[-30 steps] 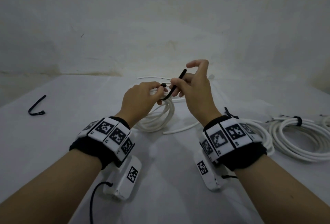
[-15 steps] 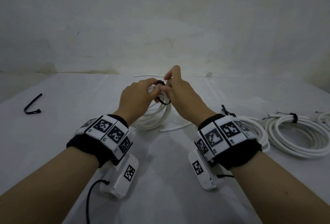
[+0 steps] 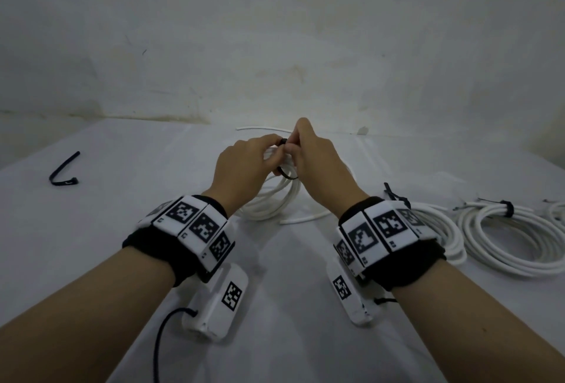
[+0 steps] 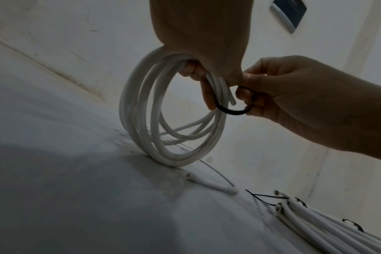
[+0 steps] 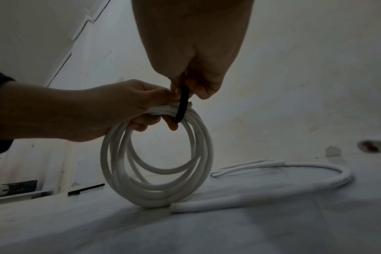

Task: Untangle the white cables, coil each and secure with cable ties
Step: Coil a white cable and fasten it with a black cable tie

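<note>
Surface: white point(image 3: 91, 260), coil's bottom resting on it.
Left hand point(image 3: 241, 165): fingers curled through upright coil point(image 5: 157, 158), gripping its top.
Right hand point(image 3: 318, 162): beside the left, pinching black cable tie point(image 4: 233, 110) looped under the strands.

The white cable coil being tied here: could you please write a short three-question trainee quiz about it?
1. True or false: the coil lies flat on the table.
2. Which hand pinches the black cable tie? A. left hand B. right hand
3. Fill in: the spare tie lies at the table's far ____ side.

Key
1. False: it stands on edge, its top in the left hand's grip.
2. B; the tie loops around the bundle beside the left fingers.
3. left
</note>
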Demonstrator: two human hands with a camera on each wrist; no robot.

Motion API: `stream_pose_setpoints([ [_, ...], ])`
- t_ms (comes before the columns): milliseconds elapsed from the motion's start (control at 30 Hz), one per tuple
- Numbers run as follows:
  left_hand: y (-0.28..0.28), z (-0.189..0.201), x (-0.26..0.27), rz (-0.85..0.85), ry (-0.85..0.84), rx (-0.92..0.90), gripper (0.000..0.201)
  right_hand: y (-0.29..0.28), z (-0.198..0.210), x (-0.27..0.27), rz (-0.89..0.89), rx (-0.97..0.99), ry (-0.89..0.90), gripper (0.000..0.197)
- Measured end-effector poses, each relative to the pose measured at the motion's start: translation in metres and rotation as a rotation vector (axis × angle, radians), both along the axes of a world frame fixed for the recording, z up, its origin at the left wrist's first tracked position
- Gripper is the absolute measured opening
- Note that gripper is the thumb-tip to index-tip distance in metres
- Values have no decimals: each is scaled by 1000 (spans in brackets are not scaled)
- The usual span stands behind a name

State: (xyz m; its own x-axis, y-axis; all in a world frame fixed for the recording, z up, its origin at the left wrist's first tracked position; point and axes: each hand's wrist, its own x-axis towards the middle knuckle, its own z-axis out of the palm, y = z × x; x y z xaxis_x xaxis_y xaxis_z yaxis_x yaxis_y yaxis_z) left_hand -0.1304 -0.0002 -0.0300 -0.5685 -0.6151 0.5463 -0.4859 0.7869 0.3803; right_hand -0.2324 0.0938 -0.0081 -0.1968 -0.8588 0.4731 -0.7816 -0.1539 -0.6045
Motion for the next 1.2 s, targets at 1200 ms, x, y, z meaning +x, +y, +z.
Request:
stream_pose_setpoints([
  [1200, -14, 25, 45, -313, 274, 197, 49, -20, 70, 31, 3, 139, -605, 20],
])
